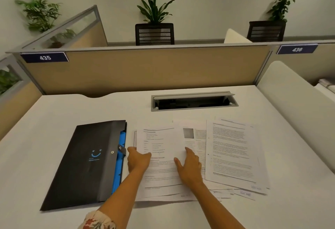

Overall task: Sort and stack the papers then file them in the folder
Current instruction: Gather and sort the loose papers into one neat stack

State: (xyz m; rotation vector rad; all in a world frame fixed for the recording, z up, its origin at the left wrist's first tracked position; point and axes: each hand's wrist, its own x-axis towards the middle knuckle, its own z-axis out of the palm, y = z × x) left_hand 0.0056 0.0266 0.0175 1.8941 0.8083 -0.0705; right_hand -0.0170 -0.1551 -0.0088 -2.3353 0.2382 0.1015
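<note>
Floral sleeve (97,219) nearest. Left hand (138,160) curling round left edge of papers (181,159); right hand (189,167) pressing flat, fingers spread. Folder (87,161) lying closed just left. Risk: overlapping sheets fanning further, sliding off desk (54,112).

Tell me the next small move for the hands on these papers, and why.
Probably slide the top sheet rightward onto the right-hand pile. The left hand grips that sheet's left edge, the right hand lies flat on it, and the papers lie fanned and overlapping, not yet squared. The black folder lies closed beside them.
</note>
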